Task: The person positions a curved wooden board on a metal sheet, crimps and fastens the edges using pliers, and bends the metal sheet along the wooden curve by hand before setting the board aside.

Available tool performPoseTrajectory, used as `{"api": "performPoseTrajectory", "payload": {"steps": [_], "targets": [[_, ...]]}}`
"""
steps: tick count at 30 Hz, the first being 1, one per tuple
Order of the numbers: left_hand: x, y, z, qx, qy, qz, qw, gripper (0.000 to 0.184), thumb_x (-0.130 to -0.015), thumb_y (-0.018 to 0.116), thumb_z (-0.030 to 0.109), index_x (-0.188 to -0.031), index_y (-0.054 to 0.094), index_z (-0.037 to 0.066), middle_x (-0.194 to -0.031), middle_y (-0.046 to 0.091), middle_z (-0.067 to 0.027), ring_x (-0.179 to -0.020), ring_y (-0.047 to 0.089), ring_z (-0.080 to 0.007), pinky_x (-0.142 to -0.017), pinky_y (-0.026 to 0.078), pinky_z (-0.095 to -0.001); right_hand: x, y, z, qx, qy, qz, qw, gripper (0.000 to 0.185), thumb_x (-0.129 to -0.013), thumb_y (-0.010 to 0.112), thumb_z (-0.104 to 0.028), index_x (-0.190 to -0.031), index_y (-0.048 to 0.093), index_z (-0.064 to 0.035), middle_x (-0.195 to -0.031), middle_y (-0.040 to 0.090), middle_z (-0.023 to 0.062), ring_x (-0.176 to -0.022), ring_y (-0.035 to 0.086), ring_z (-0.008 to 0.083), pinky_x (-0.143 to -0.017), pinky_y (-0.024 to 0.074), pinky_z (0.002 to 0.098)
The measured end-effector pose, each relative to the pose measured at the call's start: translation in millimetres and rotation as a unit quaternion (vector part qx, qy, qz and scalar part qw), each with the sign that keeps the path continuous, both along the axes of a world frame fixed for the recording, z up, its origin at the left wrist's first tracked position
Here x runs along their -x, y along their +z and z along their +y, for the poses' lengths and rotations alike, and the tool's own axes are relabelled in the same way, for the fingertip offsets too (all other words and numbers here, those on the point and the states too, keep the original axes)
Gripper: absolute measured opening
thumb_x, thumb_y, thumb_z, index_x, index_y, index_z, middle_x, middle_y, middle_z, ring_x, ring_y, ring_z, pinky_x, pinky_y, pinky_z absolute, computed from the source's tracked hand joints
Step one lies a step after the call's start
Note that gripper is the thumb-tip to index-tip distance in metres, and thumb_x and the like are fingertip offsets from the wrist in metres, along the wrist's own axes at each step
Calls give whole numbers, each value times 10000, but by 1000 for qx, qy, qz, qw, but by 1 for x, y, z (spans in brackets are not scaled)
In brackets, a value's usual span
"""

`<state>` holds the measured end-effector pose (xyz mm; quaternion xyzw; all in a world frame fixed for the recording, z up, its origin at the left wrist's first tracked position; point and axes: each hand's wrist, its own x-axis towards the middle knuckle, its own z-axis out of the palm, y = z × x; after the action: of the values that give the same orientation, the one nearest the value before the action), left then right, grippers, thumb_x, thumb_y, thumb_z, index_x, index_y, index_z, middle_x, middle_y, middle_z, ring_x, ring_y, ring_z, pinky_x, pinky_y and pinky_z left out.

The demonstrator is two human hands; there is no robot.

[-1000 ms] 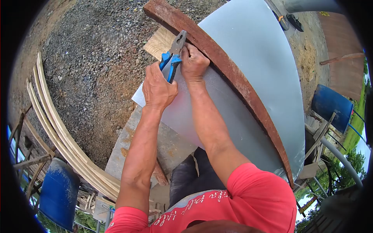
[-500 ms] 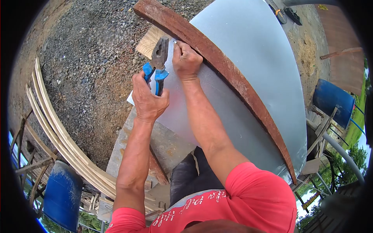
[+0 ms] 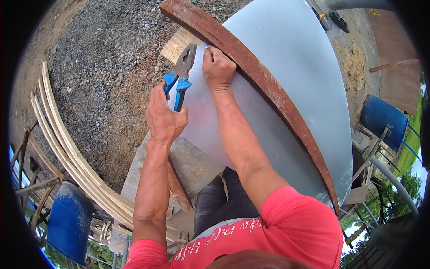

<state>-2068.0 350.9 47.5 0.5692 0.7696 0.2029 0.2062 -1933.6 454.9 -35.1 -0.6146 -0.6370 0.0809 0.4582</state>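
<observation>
My left hand point(image 3: 163, 114) is closed round the handles of combination pliers point(image 3: 182, 71), which have blue and black grips. Their metal jaws point up, just left of my right hand. My right hand point(image 3: 218, 68) is a closed fist over a shiny metal sheet point(image 3: 295, 67), against the edge of a long reddish-brown wooden beam point(image 3: 268, 85). By its thumb and forefinger shows a small bright tip, too small to name. The beam lies diagonally across the sheet. A pale wooden block point(image 3: 175, 46) juts out from under the sheet near the pliers' jaws.
Gravel ground point(image 3: 107, 67) stretches to the left. Long pale wood strips point(image 3: 67, 139) lean at the left, near a blue barrel point(image 3: 69, 224). Another blue barrel point(image 3: 384, 121) stands at the right. A grey board point(image 3: 192, 163) lies before my legs, with a reddish wooden piece point(image 3: 179, 188) beside it.
The pliers in my left hand have moved slightly left and tilted a little more to the right. My right hand stays at the same spot by the beam; the view has shifted slightly.
</observation>
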Motion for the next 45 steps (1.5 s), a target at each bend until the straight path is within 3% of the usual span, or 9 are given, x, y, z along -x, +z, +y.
{"api": "performPoseTrajectory", "payload": {"steps": [4,9,13,26,29,31,34,38,45], "targets": [[8,21,-29,-3,52,0,999,475,-668,712,219,-1085,599,21,-995,667,-174,-963,648,-313,-833,503,-385,-21,44,-20,213,40,12,976,278,-746,751,-149,-995,697,-37,-801,692,130,-797,686,271,-739,541,366],[4,-4,-60,76,97,-93,988,555,-643,728,232,-1135,588,18,-1036,665,-186,-1007,639,-339,-874,495,-411,-90,99,-21,117,27,-317,941,586,-731,787,-262,-1251,576,-94,-997,615,102,-959,593,276,-803,505,414],[-9,7,-54,162,85,-140,973,597,-631,732,226,-1160,570,2,-1077,654,-209,-1030,626,-358,-895,487,-427,-118,87,-12,306,109,-296,898,738,-723,805,-307,-1357,479,-118,-1042,601,102,-971,589,267,-830,504,400],[-8,6,-67,160,54,-138,976,511,-625,670,159,-1127,652,65,-1034,685,-154,-980,655,-294,-847,503,-375,-145,87,18,170,62,-338,924,570,-741,783,-248,-1255,590,-95,-1093,619,125,-1032,579,278,-917,447,417],[-13,5,-68,165,72,-158,971,517,-632,684,180,-1132,643,53,-1026,684,-168,-977,654,-308,-843,505,-380,-107,91,11,105,151,-235,954,514,-740,773,-237,-1199,614,-70,-1055,626,134,-999,595,297,-864,471,428],[-18,6,-57,163,76,-189,965,547,-634,700,211,-1147,627,37,-1032,680,-186,-993,649,-326,-855,503,-394,-69,48,14,214,230,-38,949,464,-737,765,-223,-1150,635,-59,-980,621,141,-920,614,315,-798,500,437],[-16,-16,-51,152,58,-64,985,620,-630,722,265,-1173,585,-2,-1050,667,-224,-1022,634,-364,-877,498,-424,-31,21,25,153,196,-56,967,379,-744,755,-219,-1066,662,-42,-936,617,151,-887,625,333,-753,518,446],[-19,-5,-47,213,66,-92,970,655,-628,726,289,-1172,556,-34,-1065,654,-252,-1043,621,-391,-890,493,-443,-13,38,38,239,176,-120,947,151,-814,649,-170,-855,661,-25,-936,613,170,-894,637,361,-754,522,463],[-16,-6,-61,214,68,-119,967,634,-629,727,283,-1155,564,-33,-1052,657,-254,-1030,624,-391,-879,497,-439,-22,39,65,225,198,-107,948,136,-865,586,-127,-951,628,-31,-907,640,177,-870,647,352,-776,515,450]]}}
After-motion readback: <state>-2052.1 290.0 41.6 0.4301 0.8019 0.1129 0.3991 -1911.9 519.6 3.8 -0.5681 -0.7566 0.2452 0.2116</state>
